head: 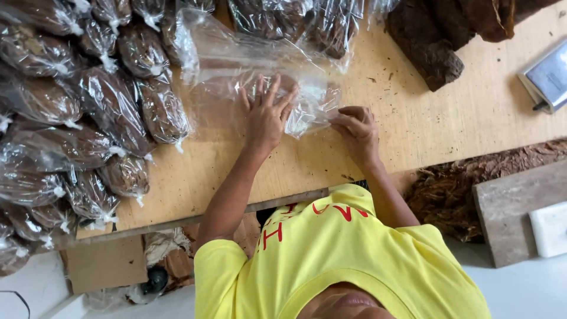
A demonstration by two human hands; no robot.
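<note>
A pale wooden worktop fills most of the view, flecked with small brown crumbs. From nine to eleven o'clock it is heaped with tied clear bags of brown leaf, each knotted shut at one end. More filled bags lie along the far edge near twelve o'clock, and a dark brown pressed block sits at one o'clock. At two o'clock a grey scale-like device rests on the worktop edge. Loose shredded brown leaf lies at four o'clock beside a grey stone slab carrying a white block.

Just above the centre lies a clear plastic bag, nearly flat on the wood and only partly filled, its far end reaching toward the heap at twelve o'clock. The left hand is open, fingers spread wide, palm pressing down on the near part of that bag. The right hand, just to the three o'clock side, has its fingers curled and pinches the bag's near corner, touching the plastic at its edge. The two hands are near each other but apart. At six o'clock the person's yellow shirt shows.
</note>
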